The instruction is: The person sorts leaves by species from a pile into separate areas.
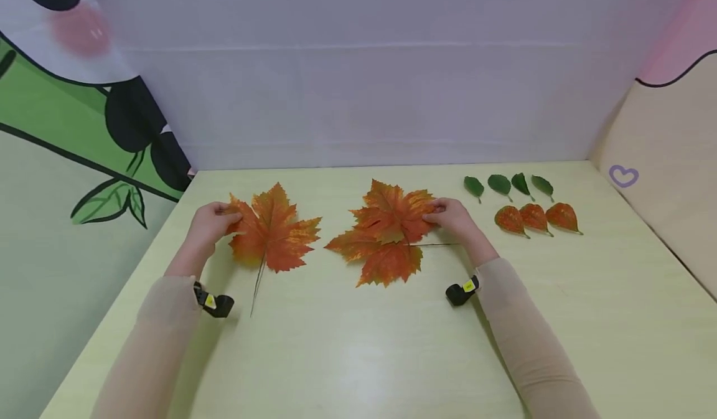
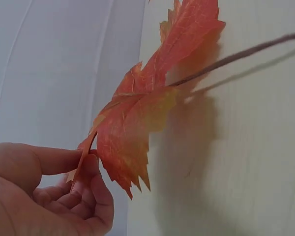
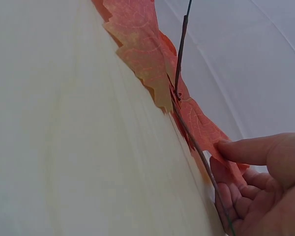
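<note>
My left hand (image 1: 210, 225) pinches the left lobe of an orange artificial maple leaf (image 1: 274, 229) between thumb and fingers. In the left wrist view this maple leaf (image 2: 128, 118) is tilted off the tabletop, and its brown stem (image 2: 236, 58) casts a shadow. My right hand (image 1: 456, 221) pinches the right edge of another orange maple leaf (image 1: 392, 210). That leaf overlaps a further maple leaf (image 1: 386, 266), whose covered part is hidden. A thin stem (image 1: 437, 244) runs rightward, passing close to the right hand's fingers in the right wrist view.
At the back right of the table (image 1: 347, 357), several small green leaves (image 1: 499, 184) lie in a row. Below them are three orange-red leaves (image 1: 534, 217), side by side. A pale cloth backdrop (image 1: 358, 101) stands behind the table's far edge.
</note>
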Tool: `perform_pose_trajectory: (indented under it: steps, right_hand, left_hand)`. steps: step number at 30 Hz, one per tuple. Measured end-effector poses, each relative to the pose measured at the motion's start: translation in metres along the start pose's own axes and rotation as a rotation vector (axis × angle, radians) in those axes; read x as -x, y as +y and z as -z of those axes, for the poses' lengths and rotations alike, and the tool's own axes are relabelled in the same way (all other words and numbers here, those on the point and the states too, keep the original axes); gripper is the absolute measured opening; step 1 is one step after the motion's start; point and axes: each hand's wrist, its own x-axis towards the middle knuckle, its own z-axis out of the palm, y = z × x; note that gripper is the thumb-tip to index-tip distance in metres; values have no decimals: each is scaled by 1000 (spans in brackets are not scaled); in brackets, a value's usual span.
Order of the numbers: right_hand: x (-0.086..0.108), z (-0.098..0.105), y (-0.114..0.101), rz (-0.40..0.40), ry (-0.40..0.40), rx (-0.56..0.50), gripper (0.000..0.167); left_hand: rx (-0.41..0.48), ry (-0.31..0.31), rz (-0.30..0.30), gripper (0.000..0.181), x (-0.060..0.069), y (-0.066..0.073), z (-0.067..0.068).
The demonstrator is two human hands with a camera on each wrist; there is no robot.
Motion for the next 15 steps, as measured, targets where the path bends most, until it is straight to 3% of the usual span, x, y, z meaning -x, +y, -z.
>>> perform_pose_trajectory:
  steps: [9,15]
  right_hand:
    - [-3,0,2,-9,5,-9,43]
    - [-4,-1,1,-12,15,-3,41]
  left_hand:
    - [118,7,65,54,-45,-8,13]
    - [57,84,89,49,-67,-11,23]
